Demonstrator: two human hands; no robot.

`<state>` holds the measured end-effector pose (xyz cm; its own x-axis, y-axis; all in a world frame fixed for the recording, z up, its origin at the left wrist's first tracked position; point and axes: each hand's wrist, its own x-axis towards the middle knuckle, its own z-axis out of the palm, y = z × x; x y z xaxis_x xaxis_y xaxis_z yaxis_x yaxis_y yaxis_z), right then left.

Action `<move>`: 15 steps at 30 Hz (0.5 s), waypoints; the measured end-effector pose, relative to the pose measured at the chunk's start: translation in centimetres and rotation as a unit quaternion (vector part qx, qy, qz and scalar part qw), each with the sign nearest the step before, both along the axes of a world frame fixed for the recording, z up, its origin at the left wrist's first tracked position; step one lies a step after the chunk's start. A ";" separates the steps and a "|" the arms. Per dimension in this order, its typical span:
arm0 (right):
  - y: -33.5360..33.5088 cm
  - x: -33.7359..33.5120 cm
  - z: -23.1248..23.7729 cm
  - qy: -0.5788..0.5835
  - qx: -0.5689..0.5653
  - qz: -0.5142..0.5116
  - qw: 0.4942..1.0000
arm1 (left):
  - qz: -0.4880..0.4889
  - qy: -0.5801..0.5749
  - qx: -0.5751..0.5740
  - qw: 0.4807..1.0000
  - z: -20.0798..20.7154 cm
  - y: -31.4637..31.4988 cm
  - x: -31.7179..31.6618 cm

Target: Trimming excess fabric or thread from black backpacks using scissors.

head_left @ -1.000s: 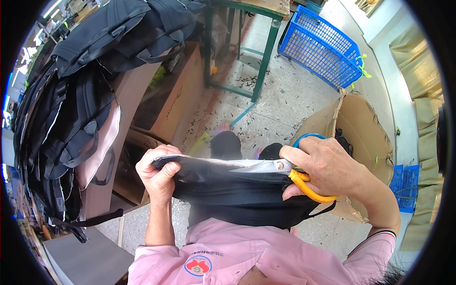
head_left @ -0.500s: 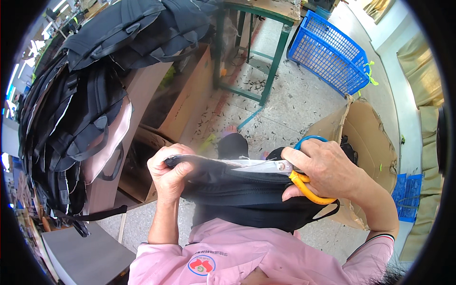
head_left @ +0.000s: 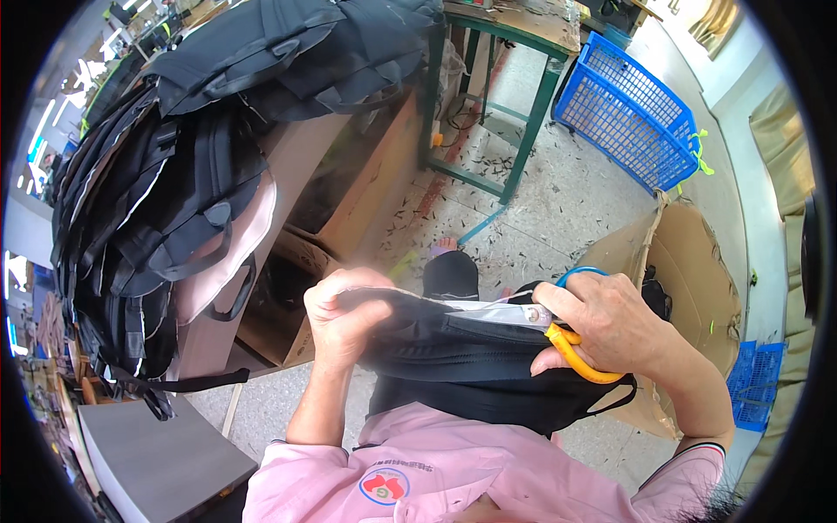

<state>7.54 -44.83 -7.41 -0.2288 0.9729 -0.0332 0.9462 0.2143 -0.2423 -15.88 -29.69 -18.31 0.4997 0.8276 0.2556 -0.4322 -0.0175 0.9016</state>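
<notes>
My left hand pinches the edge of a black fabric bag piece, which lies across my lap. In my right hand is a pair of scissors with one blue and one yellow handle loop. The blades point left along the upper edge of the fabric, close to its pale trimmed seam. A thin white thread shows beside the blades. Whether the blades are fully closed is hard to make out, since the fabric and thread partly cover them.
Black bag pieces hang in a heap over a bench at the left. Cardboard boxes sit under it. An open carton stands at my right. Beyond are a blue plastic basket, a green-legged table and dark scraps on the floor.
The whole view has shifted, so most things sit further right and slightly lower. The scissors' blades look narrower, closer together than before. Both hands keep their holds.
</notes>
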 end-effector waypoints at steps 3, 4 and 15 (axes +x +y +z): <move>-0.1 0.1 -0.2 -0.020 -0.035 -0.002 0.999 | -0.005 0.011 -0.009 1.000 -0.2 0.0 0.1; 0.0 0.1 -0.2 -0.017 -0.034 -0.001 0.999 | -0.007 0.008 -0.005 1.000 -0.2 0.1 0.0; -4.7 7.2 -3.4 0.397 0.196 -0.305 0.843 | 0.148 0.022 0.015 0.989 1.6 3.4 -0.2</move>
<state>14.73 -49.50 -10.84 0.5188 0.8186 0.2465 0.4820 -0.0419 -0.8752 -16.08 -26.27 -16.73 0.2480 0.9315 0.2662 -0.3637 -0.1652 0.9168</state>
